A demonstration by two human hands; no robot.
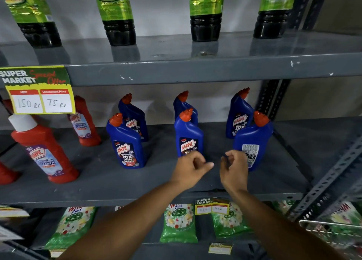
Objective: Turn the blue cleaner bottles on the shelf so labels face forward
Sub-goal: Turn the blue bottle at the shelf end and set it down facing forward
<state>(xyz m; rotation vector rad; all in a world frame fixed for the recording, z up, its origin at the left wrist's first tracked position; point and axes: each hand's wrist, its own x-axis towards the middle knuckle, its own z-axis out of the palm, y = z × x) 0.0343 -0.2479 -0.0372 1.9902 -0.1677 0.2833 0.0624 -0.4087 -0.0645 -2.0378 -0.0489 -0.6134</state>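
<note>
- Six blue cleaner bottles stand on the middle shelf (pixel 98 183), in two rows of three.
- The one that matters is the backward bottle (pixel 252 142). It is at the front right, and it shows a white back sticker with tiny print, not the big name label.
- Everything else here is told from that bottle.
- Just to its left stands the middle front bottle (pixel 188 140), with its name label facing out. Farther left is the left front bottle (pixel 126 144), also facing out.
- Behind the backward bottle is the right back bottle (pixel 239 116), and its label faces out too. The other two in the back row are partly hidden, so I cannot be sure of their labels.
- The right hand (pixel 234 169) is right in front of the backward bottle, low down by its left side. Its fingers are loosely curled and hold nothing (it may be touching the bottle, but I cannot tell).
- The left hand (pixel 191 167) is a bit farther left, in front of the middle front bottle. It is loosely curled too, with one finger out, and it holds nothing.
- The backward bottle stands straight up, with its orange cap on top. So I think it needs a half spin around its tall middle line, staying on its spot.
- The right hand is the nearer one, so it looks best for that job.
- The bottle lies just ahead and a little right of that hand.
</note>
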